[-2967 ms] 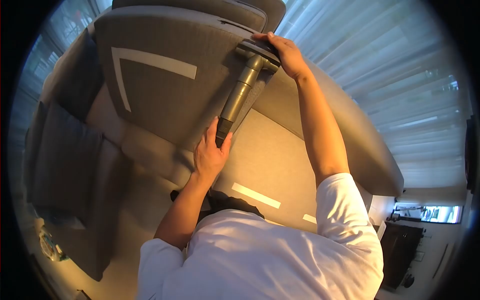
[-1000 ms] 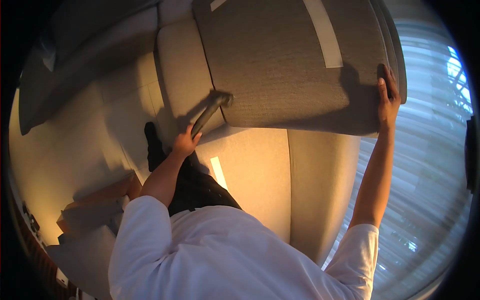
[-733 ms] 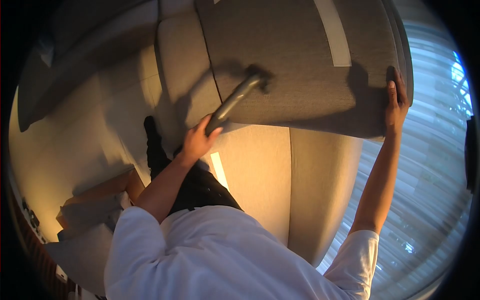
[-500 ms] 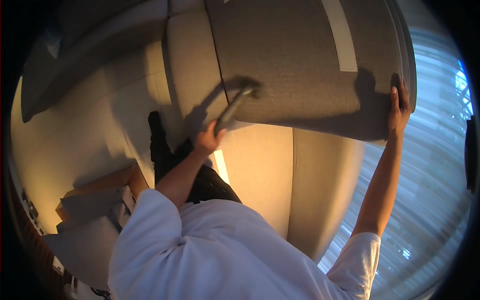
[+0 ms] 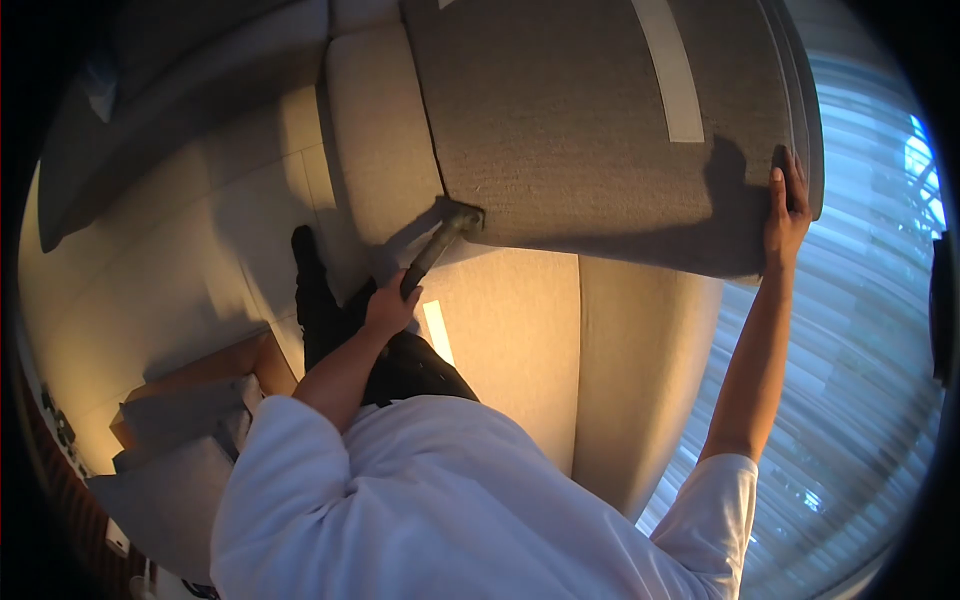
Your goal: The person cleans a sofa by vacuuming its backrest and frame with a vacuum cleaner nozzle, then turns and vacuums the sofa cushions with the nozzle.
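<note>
My left hand [image 5: 390, 305] is wrapped round the dark handle of a vacuum nozzle [image 5: 440, 243]. The nozzle's head lies at the lower left corner of a large grey sofa cushion [image 5: 570, 130], which is raised and has a pale strip [image 5: 668, 80] on its face. At the cushion's right edge, my right hand [image 5: 787, 215] grips it, thumb on the near face and the other fingers partly hidden. Below the cushion shows the lit sofa seat [image 5: 515, 340], with a short white strip [image 5: 438, 332] beside my left hand.
A cardboard box [image 5: 275, 365] with grey cushions [image 5: 180, 490] stands on the tiled floor [image 5: 150, 290] at the lower left. Sheer curtains [image 5: 800, 400] hang on the right, beside the sofa's backrest [image 5: 640, 370]. More sofa [image 5: 200, 90] runs along the upper left.
Since three seconds ago, the view has turned and my right hand has gone from the nozzle to the cushion's edge. Lately the nozzle has swept up the cushion and back down to its corner.
</note>
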A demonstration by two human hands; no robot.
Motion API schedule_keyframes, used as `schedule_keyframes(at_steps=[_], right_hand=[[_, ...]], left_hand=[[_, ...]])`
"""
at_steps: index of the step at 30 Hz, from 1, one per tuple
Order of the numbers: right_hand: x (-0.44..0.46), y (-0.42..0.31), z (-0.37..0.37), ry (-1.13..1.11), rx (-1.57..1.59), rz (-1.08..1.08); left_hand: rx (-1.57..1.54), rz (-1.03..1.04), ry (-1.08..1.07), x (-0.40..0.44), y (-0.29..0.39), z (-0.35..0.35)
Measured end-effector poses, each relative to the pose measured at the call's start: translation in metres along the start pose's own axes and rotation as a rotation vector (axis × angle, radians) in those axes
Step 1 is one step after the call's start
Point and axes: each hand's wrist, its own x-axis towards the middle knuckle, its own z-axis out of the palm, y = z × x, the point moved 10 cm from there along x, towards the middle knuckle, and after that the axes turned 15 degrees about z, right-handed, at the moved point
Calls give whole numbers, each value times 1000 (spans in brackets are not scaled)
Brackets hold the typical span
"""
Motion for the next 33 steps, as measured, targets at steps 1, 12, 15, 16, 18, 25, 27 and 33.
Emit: schedule_keyframes(at_steps=[1,12,15,16,18,25,27,33], right_hand=[[0,-8,3,5,-7,-5],[4,-6,0,13,-29,10],[2,-9,-1,27,-31,24],[1,-9,-3,36,-36,21],[-7,-27,-3,125,-175,-67],[-136,-76,203,-170,-494,-461],[-189,-44,329,-603,-543,-479],[-256,-49,479,-836,-896,-557]], left_hand=[[0,-1,2,0,1,-7],[-33,26,-88,-4,25,-8],[-307,77,193,21,50,-56],[-309,76,191,32,55,-50],[-174,-72,110,44,42,-28],[-263,-66,48,-12,21,-48],[-295,-108,75,-10,14,-56],[-233,-229,57,-31,-20,-51]])
